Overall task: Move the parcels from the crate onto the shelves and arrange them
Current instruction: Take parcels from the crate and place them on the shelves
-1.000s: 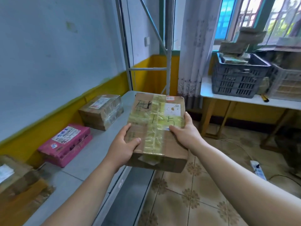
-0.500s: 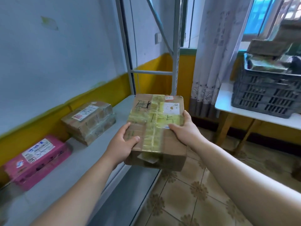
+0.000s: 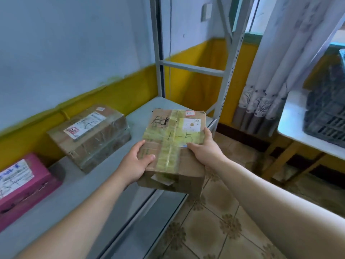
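Mid-frame, a taped cardboard parcel [image 3: 175, 144] (marked "1-5" on its yellow tape) is gripped by both hands: the left hand [image 3: 136, 163] curls round its near left edge, the right hand [image 3: 207, 148] clasps its right side. It hangs over the grey shelf [image 3: 93, 184] edge; a brown parcel [image 3: 89, 135] and a pink parcel [image 3: 24, 186] lie at left; the dark crate [image 3: 326, 116] sits far right

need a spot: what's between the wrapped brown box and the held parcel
Only bare grey shelf between plastic-wrapped brown cardboard box and yellow-taped cardboard parcel; head view.
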A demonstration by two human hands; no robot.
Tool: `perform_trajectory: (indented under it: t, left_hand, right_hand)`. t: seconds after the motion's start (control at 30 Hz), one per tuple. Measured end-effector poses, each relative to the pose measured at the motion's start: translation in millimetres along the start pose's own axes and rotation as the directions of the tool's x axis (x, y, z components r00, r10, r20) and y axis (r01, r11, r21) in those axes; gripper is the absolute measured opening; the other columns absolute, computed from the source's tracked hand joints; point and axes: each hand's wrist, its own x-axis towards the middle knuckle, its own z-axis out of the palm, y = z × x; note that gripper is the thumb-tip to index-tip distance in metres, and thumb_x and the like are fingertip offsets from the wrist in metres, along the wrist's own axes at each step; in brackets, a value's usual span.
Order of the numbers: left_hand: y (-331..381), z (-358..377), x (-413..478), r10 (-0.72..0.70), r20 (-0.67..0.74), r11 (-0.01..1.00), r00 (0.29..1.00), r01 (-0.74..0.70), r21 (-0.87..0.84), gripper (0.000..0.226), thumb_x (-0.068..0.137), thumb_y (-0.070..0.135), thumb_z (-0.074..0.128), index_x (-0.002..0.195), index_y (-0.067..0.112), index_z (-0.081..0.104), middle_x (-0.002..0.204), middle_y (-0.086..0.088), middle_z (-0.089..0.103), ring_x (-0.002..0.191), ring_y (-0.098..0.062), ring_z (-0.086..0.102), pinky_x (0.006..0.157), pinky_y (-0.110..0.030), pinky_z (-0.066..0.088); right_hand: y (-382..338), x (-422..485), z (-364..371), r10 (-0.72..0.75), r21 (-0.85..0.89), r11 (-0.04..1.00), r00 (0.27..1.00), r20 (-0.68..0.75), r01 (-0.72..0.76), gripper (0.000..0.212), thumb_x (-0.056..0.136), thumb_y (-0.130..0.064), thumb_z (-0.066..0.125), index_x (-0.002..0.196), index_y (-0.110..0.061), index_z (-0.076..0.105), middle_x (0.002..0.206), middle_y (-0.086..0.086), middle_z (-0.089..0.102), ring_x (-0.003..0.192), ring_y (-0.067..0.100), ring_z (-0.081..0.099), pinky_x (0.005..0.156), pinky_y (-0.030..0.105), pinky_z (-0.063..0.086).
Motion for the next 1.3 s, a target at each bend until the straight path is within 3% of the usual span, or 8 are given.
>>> perform_trajectory:
  t: [0.27,0.5,0.63,0.73,0.8,0.93,1.1,1.3]
  left_hand:
    - [-5,12,67,-0.065,-0.020,0.998,0.998,0.064,-0.012,0.063,0.095,0.029,0.060,0.150,0.030,0.028,0.149,0.003,0.038,0.120,-0.009,0.043,0.104,-0.029,0.038]
    - [-7,40,121,-0.117,-0.134,0.991,0.984,0.125,0.050,0.065,0.093,0.029,0.063,0.149,0.027,0.031,0.146,0.000,0.045,0.119,-0.009,0.048,0.097,-0.020,0.035]
    - [3,45,154,-0.134,-0.172,0.970,0.976,0.165,0.180,0.067,0.091,0.038,0.063,0.150,0.030,0.031,0.154,-0.001,0.037,0.135,-0.017,0.041,0.108,-0.027,0.033]
    - [12,43,175,-0.124,-0.268,0.932,0.955,0.204,0.298,0.066,0.094,0.041,0.058,0.151,0.026,0.029,0.157,-0.004,0.030,0.143,-0.020,0.031,0.111,-0.029,0.026]
    - [11,43,177,-0.127,-0.371,0.933,0.920,0.238,0.271,0.060,0.098,0.043,0.048,0.151,0.022,0.031,0.157,-0.005,0.030,0.144,-0.021,0.029,0.115,-0.034,0.025]
    - [-28,53,151,-0.243,-0.552,0.923,0.797,0.364,0.120,0.059,0.099,0.045,0.032,0.146,0.010,0.040,0.152,-0.012,0.038,0.141,-0.027,0.033,0.116,-0.038,0.025]
    - [-88,85,116,-0.445,-0.485,0.621,0.752,0.650,0.438,0.070,0.095,0.065,0.024,0.155,0.029,0.012,0.164,0.003,0.000,0.150,-0.020,-0.002,0.119,-0.049,0.002]
    - [-89,85,121,-0.468,-0.526,0.552,0.710,0.700,0.454,0.074,0.091,0.070,0.022,0.154,0.037,0.001,0.163,0.006,-0.012,0.149,-0.022,-0.013,0.118,-0.055,-0.003]
  right_hand:
    - [-13,91,11,-0.034,-0.088,0.995,0.996,0.084,0.042,0.078,0.096,-0.028,0.062,0.155,-0.035,0.011,0.127,-0.007,0.054,0.097,0.012,0.053,0.084,0.030,0.048]
    - [-4,183,8,0.015,-0.414,0.902,0.947,0.320,0.126,0.079,0.096,-0.046,0.055,0.156,-0.034,0.005,0.151,0.008,0.038,0.121,0.028,0.051,0.089,0.036,0.049]
    - [-16,232,-12,-0.173,-0.693,0.567,0.887,0.429,0.446,0.086,0.087,-0.071,0.049,0.156,-0.040,0.006,0.165,0.004,-0.007,0.151,0.032,0.001,0.120,0.050,0.015]
    - [-31,260,-18,-0.302,-0.620,0.213,0.654,0.694,0.756,0.082,0.089,-0.075,0.040,0.156,-0.041,0.005,0.165,-0.002,-0.015,0.151,0.023,-0.018,0.121,0.045,-0.008]
    - [-31,272,-16,-0.227,-0.528,0.122,0.542,0.809,0.840,0.077,0.092,-0.073,0.034,0.156,-0.041,0.005,0.166,-0.004,-0.010,0.152,0.020,-0.014,0.122,0.042,-0.009]
    - [-23,285,-3,-0.261,-0.528,0.178,0.557,0.788,0.830,0.074,0.093,-0.073,0.029,0.156,-0.042,0.008,0.167,-0.006,-0.002,0.153,0.019,-0.007,0.123,0.041,-0.006]
    - [-33,290,22,-0.277,-0.599,0.245,0.647,0.710,0.762,0.074,0.093,-0.073,0.027,0.157,-0.040,0.010,0.167,-0.003,-0.001,0.153,0.023,-0.006,0.123,0.045,-0.004]
    - [-48,297,59,-0.263,-0.667,0.347,0.751,0.606,0.660,0.076,0.093,-0.072,0.024,0.158,-0.035,0.011,0.167,0.002,-0.001,0.153,0.031,-0.005,0.122,0.051,-0.005]
